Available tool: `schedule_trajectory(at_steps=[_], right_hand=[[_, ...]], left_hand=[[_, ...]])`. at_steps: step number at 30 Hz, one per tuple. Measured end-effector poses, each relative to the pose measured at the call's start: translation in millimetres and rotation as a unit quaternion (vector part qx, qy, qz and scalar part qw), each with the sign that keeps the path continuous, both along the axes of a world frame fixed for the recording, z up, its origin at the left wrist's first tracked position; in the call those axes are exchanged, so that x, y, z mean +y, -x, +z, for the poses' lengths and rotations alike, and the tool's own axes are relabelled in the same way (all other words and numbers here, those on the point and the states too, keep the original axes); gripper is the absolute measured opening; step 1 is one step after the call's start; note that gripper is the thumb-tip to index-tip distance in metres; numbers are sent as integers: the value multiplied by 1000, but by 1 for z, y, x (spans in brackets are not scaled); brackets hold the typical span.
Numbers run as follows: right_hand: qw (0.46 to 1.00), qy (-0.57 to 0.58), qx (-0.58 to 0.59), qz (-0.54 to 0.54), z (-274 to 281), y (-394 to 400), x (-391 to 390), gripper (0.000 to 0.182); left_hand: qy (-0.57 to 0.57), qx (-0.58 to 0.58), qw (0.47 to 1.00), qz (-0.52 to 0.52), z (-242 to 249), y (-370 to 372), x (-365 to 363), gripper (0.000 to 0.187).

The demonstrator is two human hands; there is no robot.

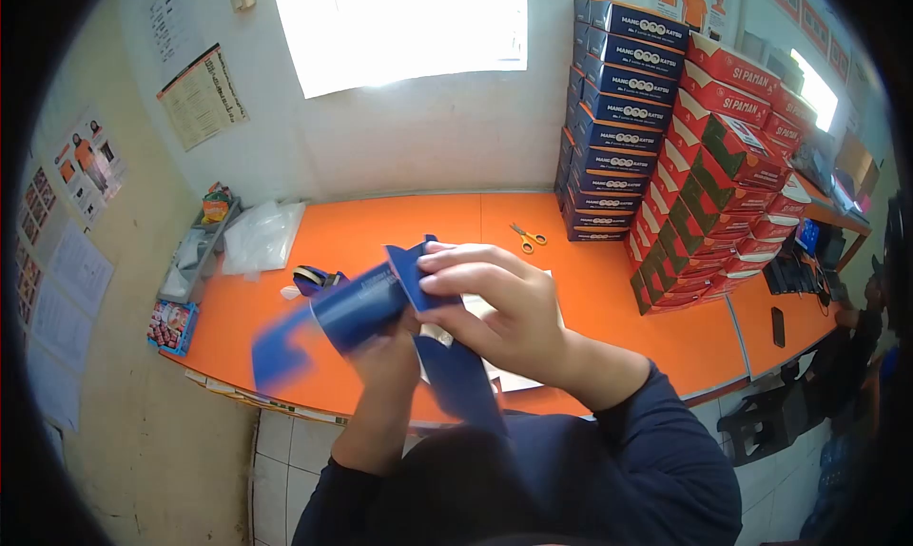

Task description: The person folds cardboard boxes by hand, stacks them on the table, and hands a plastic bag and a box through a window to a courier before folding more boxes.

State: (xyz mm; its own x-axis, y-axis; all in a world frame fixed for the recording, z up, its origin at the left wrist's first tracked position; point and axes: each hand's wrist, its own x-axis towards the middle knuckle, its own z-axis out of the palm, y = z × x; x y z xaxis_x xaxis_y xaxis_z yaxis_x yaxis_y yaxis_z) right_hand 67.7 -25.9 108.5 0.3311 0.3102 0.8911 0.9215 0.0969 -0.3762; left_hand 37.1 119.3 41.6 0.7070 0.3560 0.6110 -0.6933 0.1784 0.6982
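Observation:
Above the orange table, a blue cardboard box blank [361, 308] is held between both hands, its panels bent and its left flap blurred by motion. My left hand [388, 351] grips it from below, with most of the fingers hidden behind the card. From the right, my right hand [499, 303] curls its fingers over an upper flap, thumb on the near side. Under the hands lies white paper [542, 308], partly covered. Just beyond the card's left part sits a dark blue tape dispenser [319, 280].
Yellow-handled scissors [528, 240] lie on the orange table [628, 337]. Tall stacks of blue boxes [623, 113] and red boxes [728, 156] rise at the right. Clear plastic bags [262, 237] and a grey tray [204, 251] are at the left. A phone [778, 327] lies far right, near another person.

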Motion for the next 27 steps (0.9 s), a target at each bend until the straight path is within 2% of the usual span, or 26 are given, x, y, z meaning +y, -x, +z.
schedule_trajectory(at_steps=[2, 3, 4, 5, 7, 8, 10, 14, 15, 17, 18, 19, 21, 24, 27], right_hand=[[998, 51, 4, 24, -10, -11, 5, 19], [997, 62, -16, 38, -15, -15, 2, 16], [995, 74, -39, 52, -17, -20, -5, 14], [992, 88, -61, 66, -17, -23, -9, 12], [997, 45, -69, 8, -16, -21, -5, 12], [997, 23, -69, -21, -17, -18, -1, 12], [998, -18, -37, -55, -27, -17, 6, 14], [996, 83, -21, -37, -36, -37, -2, 15], [989, 142, -31, -30, -39, -44, -8, 18], [988, 138, 69, 21, -34, -41, -11, 18], [995, 71, 57, -52, -27, -33, -3, 17], [991, 2, 46, -124, -17, -20, 13, 17], [984, -22, -4, -176, -17, -16, 17, 17], [980, 103, -134, -106, -23, -30, -7, 16], [994, 77, -42, -71, -48, -37, 2, 14]], left_hand=[[-9, -15, 999, 42, -2, 6, -5, 29], [-77, -4, 993, 93, 1, 11, -1, 30], [-40, 10, 998, 52, -1, 6, 11, 37], [-54, 2, 998, 23, 4, 7, 15, 36], [-77, -4, 996, -34, 24, 13, 14, 34], [-131, 0, 991, 19, 18, 9, 5, 34], [-109, 18, 993, 27, 14, 7, -11, 33], [-85, 85, 990, -77, 15, 8, -9, 29], [-95, 93, 990, -54, 10, 3, -7, 29], [-108, 107, 988, -9, -4, -10, -5, 29], [-308, 281, 903, 104, 1, -9, -6, 27], [-527, 284, 794, 108, -1, -8, -9, 32], [-475, 8, 850, 226, -29, -14, -30, 30], [-299, 124, 940, 111, -32, -16, -26, 31], [-278, 122, 945, 122, -34, -18, -14, 30]])
